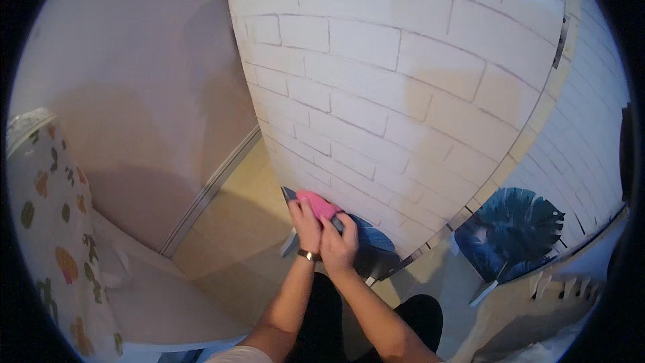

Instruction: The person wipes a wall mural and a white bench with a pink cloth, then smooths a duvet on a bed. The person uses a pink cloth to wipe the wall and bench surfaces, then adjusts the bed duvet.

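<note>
Head view: low centre, the left hand (pixel 306 220) grasps a pink cloth (pixel 318 204); beside it the right hand (pixel 342 245) curls, its hold unclear. Apparently light, soft and pliable, the cloth suits a bunched grip. Brick-patterned panel (pixel 349 107) behind, upper centre.

A bunched, bright pink, cloth-like pad (pixel 318 204) lay against the foot of a tall white panel with a grey-lined brick pattern (pixel 376 114), its lower side partly hidden from view. The panel stood upright, its face bare above a dark blue, leaf-patterned band (pixel 374 235) along its bottom edge, just beside the pad.
</note>
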Demonstrator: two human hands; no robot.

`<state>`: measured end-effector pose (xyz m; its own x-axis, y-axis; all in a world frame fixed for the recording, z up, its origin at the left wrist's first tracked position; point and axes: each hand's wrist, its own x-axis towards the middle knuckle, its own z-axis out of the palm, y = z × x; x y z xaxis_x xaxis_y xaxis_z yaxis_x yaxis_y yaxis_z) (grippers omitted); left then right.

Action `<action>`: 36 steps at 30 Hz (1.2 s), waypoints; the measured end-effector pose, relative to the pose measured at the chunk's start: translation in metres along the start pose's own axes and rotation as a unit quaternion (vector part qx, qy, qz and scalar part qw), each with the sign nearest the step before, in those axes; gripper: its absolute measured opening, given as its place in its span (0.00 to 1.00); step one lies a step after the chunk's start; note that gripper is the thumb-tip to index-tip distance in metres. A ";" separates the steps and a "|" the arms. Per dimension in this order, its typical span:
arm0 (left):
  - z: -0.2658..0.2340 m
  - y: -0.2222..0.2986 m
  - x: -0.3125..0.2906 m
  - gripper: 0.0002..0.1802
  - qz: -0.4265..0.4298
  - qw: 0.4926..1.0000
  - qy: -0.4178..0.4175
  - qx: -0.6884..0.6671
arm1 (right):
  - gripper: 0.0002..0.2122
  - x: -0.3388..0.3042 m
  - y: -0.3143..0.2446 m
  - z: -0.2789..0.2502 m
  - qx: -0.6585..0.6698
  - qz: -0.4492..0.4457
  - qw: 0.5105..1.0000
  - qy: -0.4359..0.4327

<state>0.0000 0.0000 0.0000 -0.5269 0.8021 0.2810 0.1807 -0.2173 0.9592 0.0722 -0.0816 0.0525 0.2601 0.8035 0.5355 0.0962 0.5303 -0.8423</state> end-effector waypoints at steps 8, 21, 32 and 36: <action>-0.007 -0.131 0.012 0.16 -0.154 0.983 -0.024 0.093 | 0.12 -0.046 0.097 0.004 -0.488 0.090 0.832 -0.249; 0.022 -0.028 -0.138 0.19 -0.496 0.824 -0.228 -0.151 | 0.07 -0.107 0.010 -0.155 -0.414 -0.024 0.907 0.074; 0.015 0.246 -0.156 0.31 0.147 0.939 -0.199 -0.239 | 0.06 0.049 -0.162 -0.164 -0.305 -0.264 0.851 0.335; 0.022 0.267 -0.144 0.32 0.127 0.948 -0.162 -0.244 | 0.25 0.040 -0.148 -0.151 -0.293 -0.246 0.884 0.269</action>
<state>0.1426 -0.1613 0.2152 -0.2203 0.8007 0.5571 -0.1791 -0.5947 0.7838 0.2136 -0.1682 0.1892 0.4518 0.1858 0.8726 0.7655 0.4216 -0.4861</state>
